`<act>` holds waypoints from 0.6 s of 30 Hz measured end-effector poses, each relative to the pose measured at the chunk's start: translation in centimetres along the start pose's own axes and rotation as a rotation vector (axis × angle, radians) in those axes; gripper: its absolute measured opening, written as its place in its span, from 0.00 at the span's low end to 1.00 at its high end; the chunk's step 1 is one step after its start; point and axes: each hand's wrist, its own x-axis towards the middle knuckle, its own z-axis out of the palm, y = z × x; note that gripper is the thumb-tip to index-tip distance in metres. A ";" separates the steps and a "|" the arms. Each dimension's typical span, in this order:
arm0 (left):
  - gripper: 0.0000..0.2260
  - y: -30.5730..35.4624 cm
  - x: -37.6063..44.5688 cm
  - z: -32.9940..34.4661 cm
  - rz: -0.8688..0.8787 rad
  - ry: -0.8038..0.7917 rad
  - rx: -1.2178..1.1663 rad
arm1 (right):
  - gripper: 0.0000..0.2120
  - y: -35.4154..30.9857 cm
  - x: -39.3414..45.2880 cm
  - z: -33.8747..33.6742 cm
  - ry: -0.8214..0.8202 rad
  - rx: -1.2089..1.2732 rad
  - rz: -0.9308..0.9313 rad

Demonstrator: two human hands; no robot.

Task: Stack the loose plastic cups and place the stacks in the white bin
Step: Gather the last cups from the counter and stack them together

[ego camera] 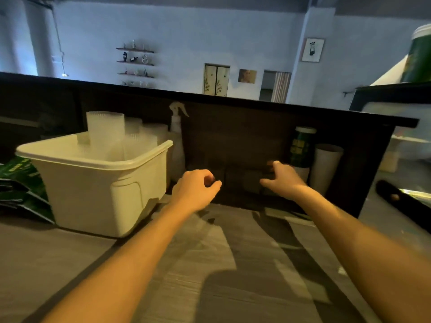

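The white bin (77, 183) stands on the grey counter at the left. Several stacks of clear plastic cups (105, 127) stand upright inside it and rise above its rim. My left hand (194, 190) hovers just right of the bin's front corner with its fingers curled and nothing in it. My right hand (283, 178) is stretched toward the dark back panel, fingers loosely spread, holding nothing. No loose cup is visible on the counter between my hands.
A spray bottle (177, 127) stands behind the bin. A green canister (300, 148) and a tall paper cup stack (326, 166) stand at the right by the dark back panel (233, 141). Green packets (18, 183) lie left of the bin. The grey counter (210, 264) stretches in front.
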 end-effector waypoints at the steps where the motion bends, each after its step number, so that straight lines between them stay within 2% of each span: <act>1: 0.13 -0.5 0.2 1.0 -0.018 -0.005 0.006 | 0.27 0.3 0.2 0.6 -0.009 -0.037 -0.001; 4: 0.16 -2.0 0.6 3.3 -0.046 0.055 0.004 | 0.11 1.0 1.3 2.3 -0.064 -0.155 -0.008; 6: 0.18 -3.2 0.8 4.3 -0.059 0.125 -0.028 | 0.11 1.2 2.4 3.4 -0.150 -0.218 0.014; 7: 0.18 -3.9 0.8 4.7 -0.065 0.153 -0.033 | 0.15 1.1 3.0 3.9 -0.208 -0.234 0.035; 8: 0.19 -4.7 0.9 5.0 -0.070 0.176 -0.024 | 0.25 1.1 3.8 4.4 -0.243 -0.259 0.056; 9: 0.19 -5.4 1.0 5.2 -0.081 0.196 -0.014 | 0.35 1.1 4.5 4.9 -0.236 -0.295 0.058; 11: 0.21 -6.5 1.5 5.6 -0.118 0.231 -0.005 | 0.43 1.3 5.9 5.7 -0.135 -0.446 -0.017; 15: 0.25 -7.1 2.4 6.1 -0.172 0.200 0.041 | 0.45 2.5 7.6 7.4 -0.107 -0.535 -0.050; 18: 0.26 -7.1 3.2 5.9 -0.273 0.188 0.058 | 0.39 2.9 7.9 8.0 -0.074 -0.552 -0.090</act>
